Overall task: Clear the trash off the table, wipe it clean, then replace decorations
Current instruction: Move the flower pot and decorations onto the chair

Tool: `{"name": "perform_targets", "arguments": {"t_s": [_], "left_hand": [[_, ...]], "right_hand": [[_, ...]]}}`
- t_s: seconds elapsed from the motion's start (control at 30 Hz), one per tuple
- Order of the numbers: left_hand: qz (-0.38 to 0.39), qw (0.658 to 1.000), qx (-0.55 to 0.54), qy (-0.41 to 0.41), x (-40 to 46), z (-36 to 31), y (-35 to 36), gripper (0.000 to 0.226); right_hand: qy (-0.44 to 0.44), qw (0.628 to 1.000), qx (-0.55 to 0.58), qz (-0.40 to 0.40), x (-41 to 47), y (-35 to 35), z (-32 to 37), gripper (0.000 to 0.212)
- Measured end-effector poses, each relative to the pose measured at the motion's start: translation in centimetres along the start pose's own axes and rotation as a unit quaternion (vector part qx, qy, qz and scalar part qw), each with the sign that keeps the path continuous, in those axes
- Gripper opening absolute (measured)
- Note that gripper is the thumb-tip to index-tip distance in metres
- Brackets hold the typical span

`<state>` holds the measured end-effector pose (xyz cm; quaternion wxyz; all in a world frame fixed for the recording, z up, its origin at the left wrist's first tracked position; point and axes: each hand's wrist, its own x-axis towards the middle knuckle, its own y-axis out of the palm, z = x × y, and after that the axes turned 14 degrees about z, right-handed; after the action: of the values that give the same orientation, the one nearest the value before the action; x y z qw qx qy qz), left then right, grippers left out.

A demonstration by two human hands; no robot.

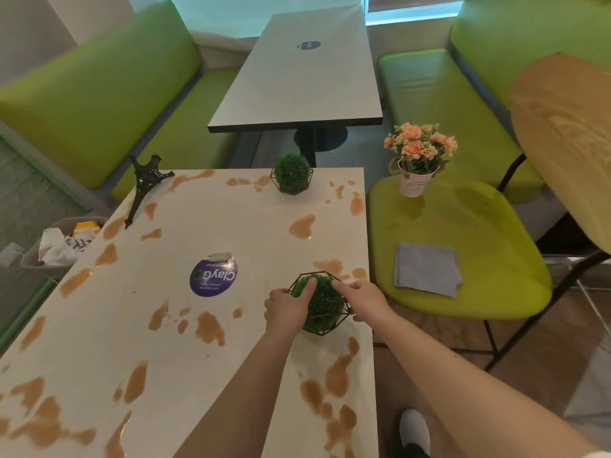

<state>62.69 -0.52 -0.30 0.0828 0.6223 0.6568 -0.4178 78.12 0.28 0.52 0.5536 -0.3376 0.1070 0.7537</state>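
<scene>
A green grass ball in a black wire frame [325, 305] stands near the right edge of the white table [185, 325]. My left hand [287, 309] grips its left side and my right hand [365, 299] grips its right side. Brown spill patches cover the tabletop. A second grass ball in a wire frame [291, 173] sits at the far edge. A black Eiffel Tower model [145, 186] leans at the far left corner. A small scrap of paper [220, 256] lies by the round purple sticker [213, 277].
A green chair [479, 226] to the right carries a white pot of orange flowers [418, 160] and a folded grey cloth [426, 269]. A bin with crumpled trash [62, 242] stands left of the table. Green benches and another table [297, 74] lie beyond.
</scene>
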Motion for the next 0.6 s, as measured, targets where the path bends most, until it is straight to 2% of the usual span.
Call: {"name": "perform_targets", "arguments": {"t_s": [0.13,0.23,0.4,0.6], "left_hand": [[0.019,0.998,-0.044,0.038,-0.1,-0.6,0.2,0.073],[0.031,0.995,-0.06,0.076,-0.3,-1.5,0.5,0.067],[0.071,0.986,-0.043,0.144,-1.0,-4.7,2.4,0.078],[0.108,0.97,-0.047,0.213,-0.6,-11.2,7.0,0.078]], "right_hand": [[-0.027,0.998,0.05,0.02,-0.1,0.1,-0.6,0.039],[-0.053,0.993,0.102,0.001,-0.2,-0.8,-0.7,0.039],[-0.09,0.987,0.12,-0.054,-0.7,-4.9,0.1,0.033],[-0.105,0.979,0.12,-0.13,0.3,-12.7,0.5,0.019]]}}
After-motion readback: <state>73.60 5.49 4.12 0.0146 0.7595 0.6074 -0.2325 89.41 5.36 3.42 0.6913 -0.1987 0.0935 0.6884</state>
